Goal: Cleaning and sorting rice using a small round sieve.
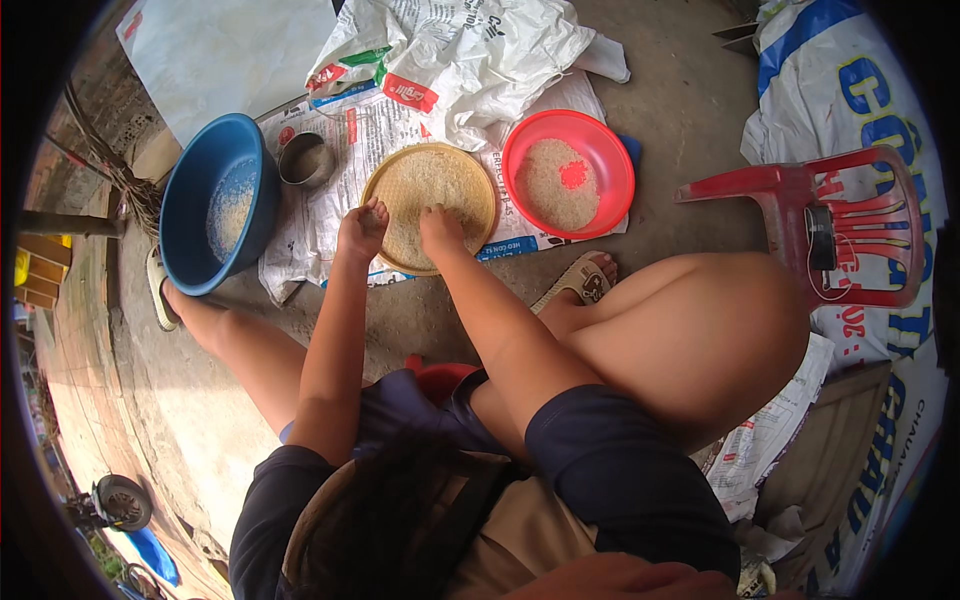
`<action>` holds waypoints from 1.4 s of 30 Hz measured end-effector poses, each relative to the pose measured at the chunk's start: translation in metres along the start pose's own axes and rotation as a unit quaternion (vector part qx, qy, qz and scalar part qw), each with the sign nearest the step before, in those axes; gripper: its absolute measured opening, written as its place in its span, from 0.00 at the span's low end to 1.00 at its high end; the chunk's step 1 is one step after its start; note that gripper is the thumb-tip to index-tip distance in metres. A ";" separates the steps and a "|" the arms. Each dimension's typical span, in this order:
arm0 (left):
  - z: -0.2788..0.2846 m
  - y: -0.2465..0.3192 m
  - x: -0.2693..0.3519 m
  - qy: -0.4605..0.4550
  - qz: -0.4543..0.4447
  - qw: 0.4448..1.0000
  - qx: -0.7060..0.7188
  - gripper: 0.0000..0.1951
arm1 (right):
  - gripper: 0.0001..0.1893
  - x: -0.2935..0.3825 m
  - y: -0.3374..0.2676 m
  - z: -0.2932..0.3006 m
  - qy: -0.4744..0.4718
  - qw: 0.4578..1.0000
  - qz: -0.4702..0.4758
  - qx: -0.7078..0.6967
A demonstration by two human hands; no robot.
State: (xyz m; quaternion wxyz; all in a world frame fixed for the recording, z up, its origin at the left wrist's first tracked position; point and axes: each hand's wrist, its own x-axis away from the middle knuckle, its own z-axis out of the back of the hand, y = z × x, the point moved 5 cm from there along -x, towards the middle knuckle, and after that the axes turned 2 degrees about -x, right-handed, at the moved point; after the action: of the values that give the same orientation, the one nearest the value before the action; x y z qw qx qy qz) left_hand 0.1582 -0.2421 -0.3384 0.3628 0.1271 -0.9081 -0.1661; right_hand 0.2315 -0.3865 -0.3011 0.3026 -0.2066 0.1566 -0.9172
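Note:
Before me a round yellow woven tray carries a thin spread of rice grains. My left hand is at the tray's left rim, palm turned up and fingers curled. A small greyish patch shows in that palm, perhaps grains, too small to be sure. Over the tray's lower middle, my right hand has its fingers bent down to the grains; whether it pinches any is hidden. To the right, a red plastic basin holds more rice. On the left are a blue plastic basin with whitish rice and a metal bowl containing grain.
Printed woven sacks lie under the tray, and a crumpled white sack is behind it. A red plastic chair with a black device stands right. At left are a bundle of twigs and the person's sandalled foot.

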 end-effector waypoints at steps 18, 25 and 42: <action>0.004 -0.002 -0.005 0.005 0.009 1.000 -0.018 0.13 | 0.08 -0.020 -0.012 0.000 0.113 0.991 -0.012 -0.077; -0.004 -0.008 -0.002 -0.053 -0.005 0.998 -0.016 0.13 | 0.05 -0.032 -0.045 0.012 0.065 0.897 0.083 -0.429; -0.011 0.004 0.005 0.002 -0.012 0.999 0.053 0.13 | 0.14 -0.005 0.009 -0.013 -0.006 0.997 0.063 -0.044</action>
State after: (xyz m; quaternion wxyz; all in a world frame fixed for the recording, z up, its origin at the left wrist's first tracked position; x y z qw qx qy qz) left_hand 0.1620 -0.2429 -0.3265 0.3551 0.1573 -0.9134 -0.1216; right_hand 0.2332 -0.3886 -0.3179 0.3516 -0.2148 0.2076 -0.8872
